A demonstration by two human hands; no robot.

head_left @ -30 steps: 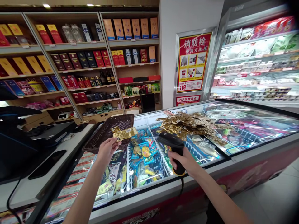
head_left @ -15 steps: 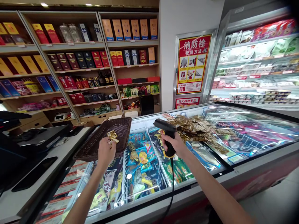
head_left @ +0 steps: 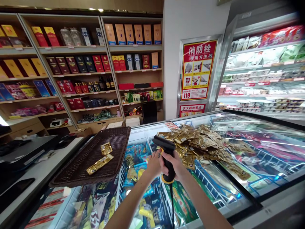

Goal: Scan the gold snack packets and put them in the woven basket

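Observation:
My right hand (head_left: 175, 163) is closed around the handle of a black barcode scanner (head_left: 164, 143), whose cable hangs down over the freezer. My left hand (head_left: 153, 163) is right beside it on the left; its fingertips are hidden behind the scanner and my right hand, so I cannot see what they hold. A heap of gold foil packets (head_left: 205, 141) lies on the freezer's glass top, just beyond and right of my hands. Two more pieces, a small gold packet (head_left: 106, 148) and a long gold packet (head_left: 99, 164), lie in the brown woven basket (head_left: 78, 165) at the left.
Under the glass, the chest freezer (head_left: 238, 203) holds bagged food in wire baskets. A counter (head_left: 45, 173) with dark devices borders it on the left. Shelves of boxed goods (head_left: 81, 63) stand behind, and a lit refrigerated display (head_left: 262, 66) is at the right.
My left hand has moved right from over the basket to beside the scanner. The gold packets it had there now lie in the basket. The view has shifted slightly.

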